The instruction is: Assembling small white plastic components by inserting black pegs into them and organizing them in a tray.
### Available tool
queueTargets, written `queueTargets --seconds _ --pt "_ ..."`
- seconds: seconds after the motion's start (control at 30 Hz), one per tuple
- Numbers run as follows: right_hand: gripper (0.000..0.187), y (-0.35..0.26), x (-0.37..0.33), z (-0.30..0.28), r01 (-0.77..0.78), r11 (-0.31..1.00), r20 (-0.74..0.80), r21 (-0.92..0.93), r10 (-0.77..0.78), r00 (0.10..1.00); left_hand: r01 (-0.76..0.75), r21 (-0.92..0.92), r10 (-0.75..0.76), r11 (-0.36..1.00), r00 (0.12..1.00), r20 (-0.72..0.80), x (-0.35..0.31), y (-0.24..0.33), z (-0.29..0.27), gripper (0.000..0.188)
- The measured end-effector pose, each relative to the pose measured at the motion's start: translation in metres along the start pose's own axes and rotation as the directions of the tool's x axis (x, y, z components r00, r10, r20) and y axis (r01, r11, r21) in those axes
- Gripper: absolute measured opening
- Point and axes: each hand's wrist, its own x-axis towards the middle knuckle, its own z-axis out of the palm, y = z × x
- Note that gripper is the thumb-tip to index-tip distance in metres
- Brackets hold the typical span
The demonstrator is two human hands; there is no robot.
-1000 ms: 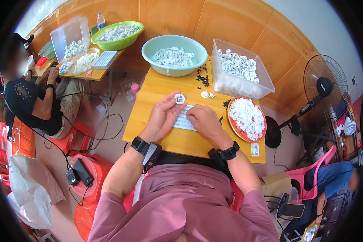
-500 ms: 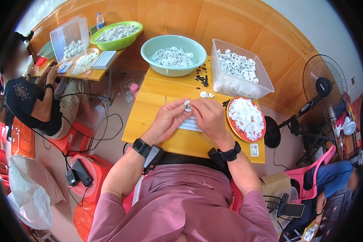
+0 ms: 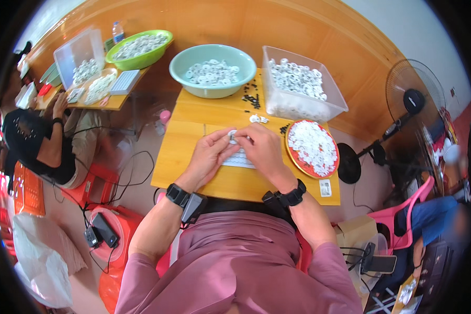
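A small white round piece, seemingly plastic, is held between the fingertips of the person's left hand and right hand, raised above a pale slab with a scalloped, ridged surface. The left thumb and fingers pinch it; the right fingertips meet at its right side, though whether they grip or merely touch it cannot be told.

The slab lies on a smooth yellow wooden table. Beyond the hands stand a round, glossy pale-teal basin and a rectangular translucent plastic bin, both holding heaped white pieces. Small black parts are scattered between them, nearer the person than the basin's rim.

A red-rimmed round plate, piled with jagged white bits, sits near the right hand, narrowing the room on that side. Left of the left hand, wood grain stretches to the table's edge; more wood lies between the slab and the near edge.

Both forearms angle inward, wrists above the table, fingers curled toward each other.
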Motion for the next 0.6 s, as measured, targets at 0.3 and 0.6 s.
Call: queueTargets --seconds 0.3,0.6 --pt "0.008 -0.006 -0.003 0.003 0.018 0.995 -0.019 -0.098 -0.020 1.000 -0.057 0.104 0.060 0.993 0.998 -0.027 0.001 -0.004 -0.005 0.032" --pt "0.008 -0.012 -0.003 -0.002 0.153 0.958 0.033 -0.242 -0.149 0.988 -0.029 0.131 0.035 0.991 0.998 -0.044 0.001 -0.004 -0.004 0.032"
